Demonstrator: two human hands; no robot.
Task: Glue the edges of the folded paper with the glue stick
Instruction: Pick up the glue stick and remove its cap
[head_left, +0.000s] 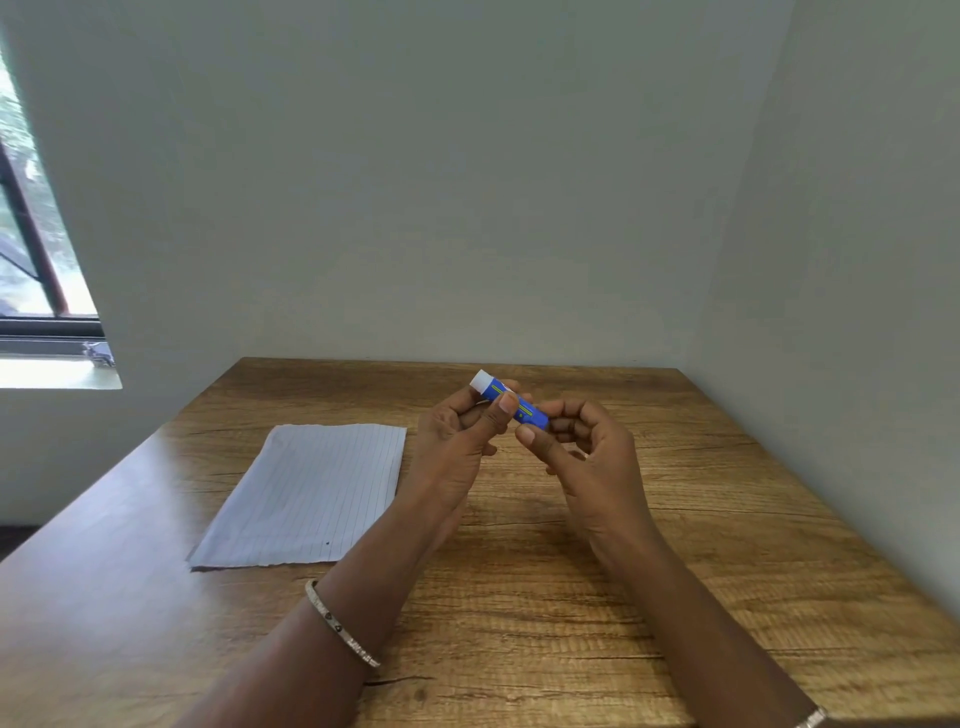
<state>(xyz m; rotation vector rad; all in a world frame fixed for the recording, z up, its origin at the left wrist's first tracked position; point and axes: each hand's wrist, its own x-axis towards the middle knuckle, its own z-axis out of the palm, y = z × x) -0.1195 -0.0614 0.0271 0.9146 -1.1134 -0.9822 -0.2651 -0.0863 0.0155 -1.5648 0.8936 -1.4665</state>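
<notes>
Bangle (340, 626) on the near left wrist; both hands held the glue stick over the table.

Left hand (452, 441) pinched the blue glue stick (524, 410) between thumb and fingers just below its white cap (481, 380). The right hand (587, 452), fingers curled, gripped the lower end. The stick was tilted in the air above the wooden table (675, 571), apparently capped. Small, light, rigid and smooth, it would likely slip in a loose hold, so the barrel looked the best place to grip. Lined paper (306, 493) lay flat on the table, left of the hands and apart from them. Thin and limp, it would probably need pressing down near each glued edge.
</notes>
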